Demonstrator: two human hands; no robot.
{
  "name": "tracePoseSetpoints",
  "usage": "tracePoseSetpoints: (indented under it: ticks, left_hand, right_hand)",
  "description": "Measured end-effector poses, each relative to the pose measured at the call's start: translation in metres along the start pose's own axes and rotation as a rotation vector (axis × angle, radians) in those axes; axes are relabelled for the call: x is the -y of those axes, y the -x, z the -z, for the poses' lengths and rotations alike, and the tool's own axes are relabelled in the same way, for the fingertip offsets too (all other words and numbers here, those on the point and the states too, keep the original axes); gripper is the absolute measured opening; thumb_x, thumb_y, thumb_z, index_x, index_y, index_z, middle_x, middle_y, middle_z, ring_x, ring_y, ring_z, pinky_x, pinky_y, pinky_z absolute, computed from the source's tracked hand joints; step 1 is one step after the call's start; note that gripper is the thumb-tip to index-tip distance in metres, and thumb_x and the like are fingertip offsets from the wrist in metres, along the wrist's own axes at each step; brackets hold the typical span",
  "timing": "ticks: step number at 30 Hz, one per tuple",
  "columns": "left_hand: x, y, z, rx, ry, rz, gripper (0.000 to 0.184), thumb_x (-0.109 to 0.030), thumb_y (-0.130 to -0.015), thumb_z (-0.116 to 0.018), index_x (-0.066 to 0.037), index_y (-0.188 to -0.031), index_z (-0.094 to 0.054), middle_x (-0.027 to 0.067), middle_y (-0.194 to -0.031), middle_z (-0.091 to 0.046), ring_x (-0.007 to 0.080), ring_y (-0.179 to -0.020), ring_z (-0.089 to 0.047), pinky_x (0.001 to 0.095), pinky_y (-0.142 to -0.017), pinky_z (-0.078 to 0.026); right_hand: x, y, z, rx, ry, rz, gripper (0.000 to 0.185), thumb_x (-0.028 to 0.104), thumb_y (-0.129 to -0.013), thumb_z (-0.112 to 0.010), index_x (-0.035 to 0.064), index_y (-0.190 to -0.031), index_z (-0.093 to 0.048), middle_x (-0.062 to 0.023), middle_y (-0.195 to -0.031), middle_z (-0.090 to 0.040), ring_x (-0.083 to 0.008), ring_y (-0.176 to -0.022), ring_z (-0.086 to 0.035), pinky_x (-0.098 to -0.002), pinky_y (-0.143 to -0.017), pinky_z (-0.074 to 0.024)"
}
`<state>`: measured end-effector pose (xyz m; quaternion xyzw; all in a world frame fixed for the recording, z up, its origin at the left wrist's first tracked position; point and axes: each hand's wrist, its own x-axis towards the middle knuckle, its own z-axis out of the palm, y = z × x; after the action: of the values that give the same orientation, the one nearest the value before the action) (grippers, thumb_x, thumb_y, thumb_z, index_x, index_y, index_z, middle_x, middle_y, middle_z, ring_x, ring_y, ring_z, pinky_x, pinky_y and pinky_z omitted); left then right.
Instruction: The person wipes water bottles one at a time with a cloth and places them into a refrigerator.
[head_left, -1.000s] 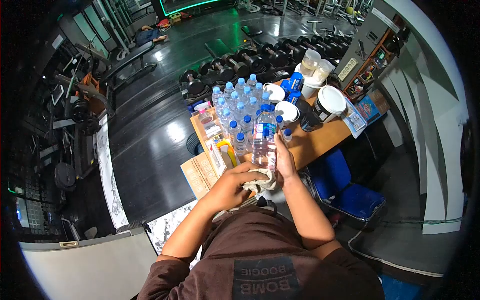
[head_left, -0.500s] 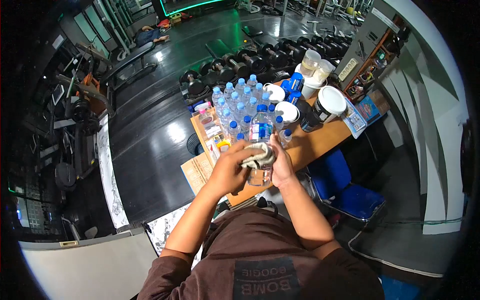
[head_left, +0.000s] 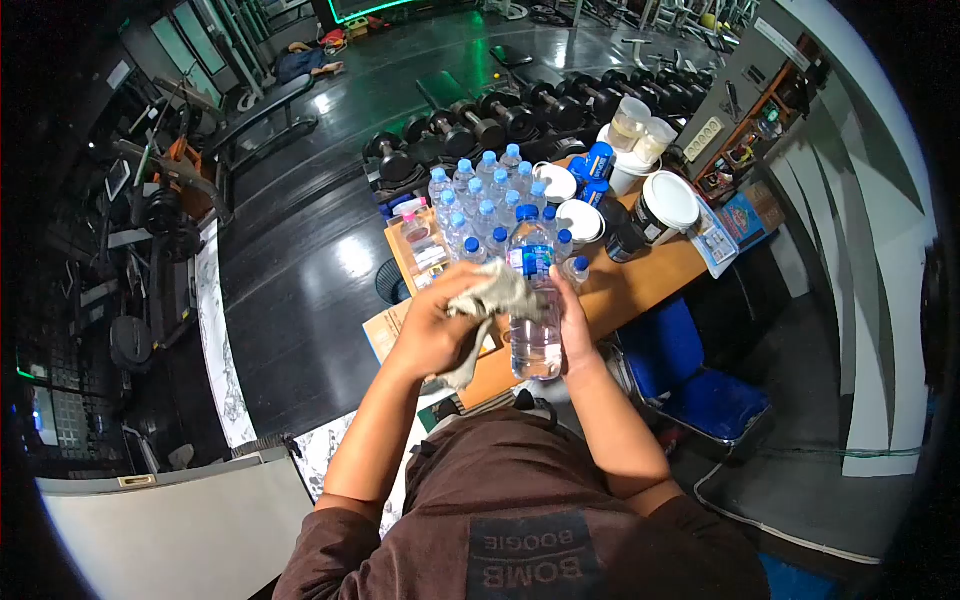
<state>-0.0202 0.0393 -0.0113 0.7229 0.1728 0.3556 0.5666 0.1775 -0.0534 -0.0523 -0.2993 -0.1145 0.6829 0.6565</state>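
A large clear water bottle (head_left: 537, 345) with a blue cap stands upright in front of me, above the near edge of the wooden table. My right hand (head_left: 575, 330) grips it from the right side, fingers partly hidden behind it. In my left hand (head_left: 430, 325) is a bunched pale cloth (head_left: 492, 292), one corner hanging down below the palm. The cloth's right end lies over the bottle's middle, just under the label. Beyond it, several small water bottles (head_left: 487, 215) with blue caps stand in a cluster on the table.
The wooden table (head_left: 640, 295) also holds white tubs (head_left: 668, 202), blue cans (head_left: 597, 160) and a dark jar (head_left: 625, 242). A blue chair (head_left: 690, 375) stands at the right. Behind the table runs a rack of dumbbells (head_left: 520, 118). A person's legs show at the far left back.
My left hand has moved left and slightly down with the cloth, which has unfolded and hangs lower. More of the bottle shows now, and it has shifted slightly right.
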Motion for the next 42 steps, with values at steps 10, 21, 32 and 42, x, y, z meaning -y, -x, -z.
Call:
tracePoseSetpoints:
  ticks: [10, 21, 32, 42]
  left_hand:
    - [0.014, -0.09, 0.012, -0.146, -0.209, -0.143, 0.042, 0.014, -0.088, -0.066, 0.0, -0.128, -0.07, 0.01, -0.114, -0.066, 0.0224, -0.113, -0.063, 0.0293, -0.101, -0.046]
    - [0.002, -0.046, -0.008, -0.065, -0.47, -0.093, 0.05, 0.018, -0.079, -0.066, -0.005, -0.124, -0.073, 0.0125, -0.114, -0.066, 0.0303, -0.106, -0.065, 0.0343, -0.094, -0.05]
    - [-0.021, -0.032, -0.002, 0.063, -0.303, -0.05, 0.06, 0.022, -0.074, -0.062, -0.006, -0.126, -0.072, 0.0118, -0.12, -0.065, 0.0283, -0.115, -0.064, 0.0335, -0.102, -0.047]
    - [-0.004, -0.059, -0.001, -0.081, -0.39, -0.064, 0.049, 0.02, -0.081, -0.061, -0.003, -0.124, -0.071, 0.0108, -0.113, -0.064, 0.026, -0.112, -0.063, 0.0298, -0.1, -0.046]
  right_hand:
    - [-0.015, -0.005, -0.007, 0.108, 0.033, -0.098, 0.066, 0.064, -0.105, -0.049, 0.0021, -0.121, -0.067, -0.0135, -0.101, -0.075, -0.0277, -0.086, -0.077, -0.0433, -0.076, -0.0657]
    - [-0.025, -0.016, 0.018, 0.057, 0.075, -0.026, 0.042, 0.046, -0.112, -0.048, 0.0145, -0.139, -0.056, -0.0045, -0.114, -0.071, -0.0161, -0.093, -0.073, -0.036, -0.079, -0.0623]
    - [-0.018, -0.013, 0.012, 0.139, 0.034, 0.014, 0.053, 0.055, -0.112, -0.044, 0.0103, -0.133, -0.064, -0.0043, -0.11, -0.073, -0.0156, -0.094, -0.072, -0.0337, -0.08, -0.061]
    - [-0.02, -0.006, -0.004, 0.049, 0.09, 0.006, 0.041, 0.047, -0.112, -0.048, 0.0165, -0.139, -0.056, -0.0047, -0.11, -0.072, -0.0167, -0.092, -0.074, -0.035, -0.079, -0.0624]
